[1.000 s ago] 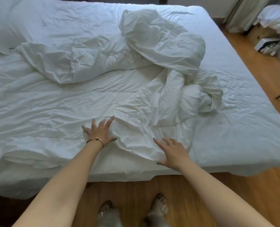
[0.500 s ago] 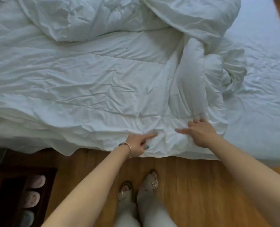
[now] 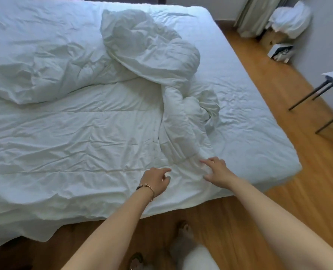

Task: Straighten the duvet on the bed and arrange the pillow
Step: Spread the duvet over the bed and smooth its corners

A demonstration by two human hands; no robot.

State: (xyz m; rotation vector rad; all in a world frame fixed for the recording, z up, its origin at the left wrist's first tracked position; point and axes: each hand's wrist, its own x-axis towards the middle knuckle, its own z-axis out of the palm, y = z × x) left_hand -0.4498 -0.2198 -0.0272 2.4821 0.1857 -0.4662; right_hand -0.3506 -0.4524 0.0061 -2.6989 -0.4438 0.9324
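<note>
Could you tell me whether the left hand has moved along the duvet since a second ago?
Yes. The left hand has moved right along the duvet, toward the bunched fold, and now lies close to the right hand.

Left hand (image 3: 156, 181), thin gold bangle at wrist, no longer spread flat as one second ago; now hovering over near edge of crumpled white quilted duvet (image 3: 74, 133), index finger pointing, other fingers loosely curled. Right hand (image 3: 216, 171) shifted further toward foot-end corner of bed, beside base of twisted duvet roll, fingers relaxed. View lifted again after half-second dip; whole mattress back in sight.
</note>
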